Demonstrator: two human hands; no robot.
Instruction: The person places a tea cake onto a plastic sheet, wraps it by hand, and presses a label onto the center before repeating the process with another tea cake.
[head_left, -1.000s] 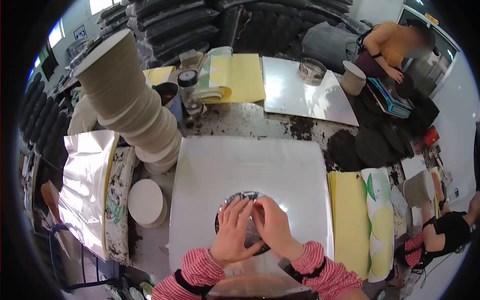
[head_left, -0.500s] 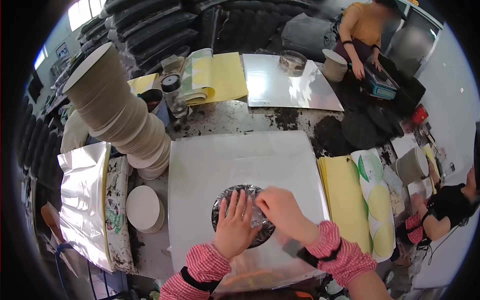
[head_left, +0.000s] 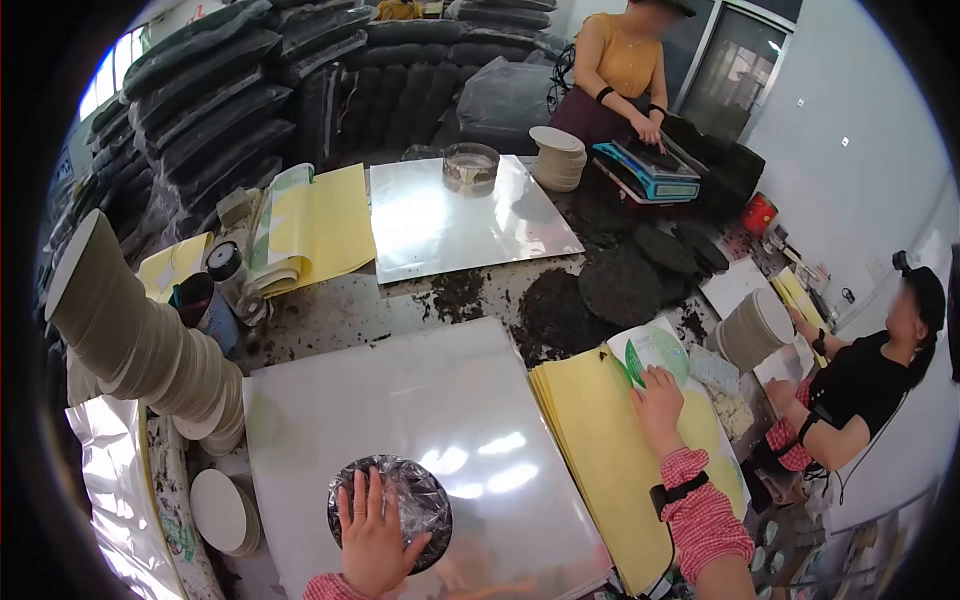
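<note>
A shiny metal sheet [head_left: 420, 390] lies under the left hand [head_left: 375, 545], likely as a clean, flat work surface. Beneath the right hand [head_left: 655, 405] is a stack of yellow paper [head_left: 590, 440], kept close by. The film-wrapped dark disc [head_left: 432, 503] sits under the left fingers, which are spread wide and flat and seem to be pinning it. The right fingers are extended and grasp nothing; their tips touch a round-label sheet [head_left: 655, 350].

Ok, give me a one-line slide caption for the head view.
Head view: left hand rests on a film-wrapped dark disc on a glossy sheet; right hand touches the yellow paper stack.
</note>
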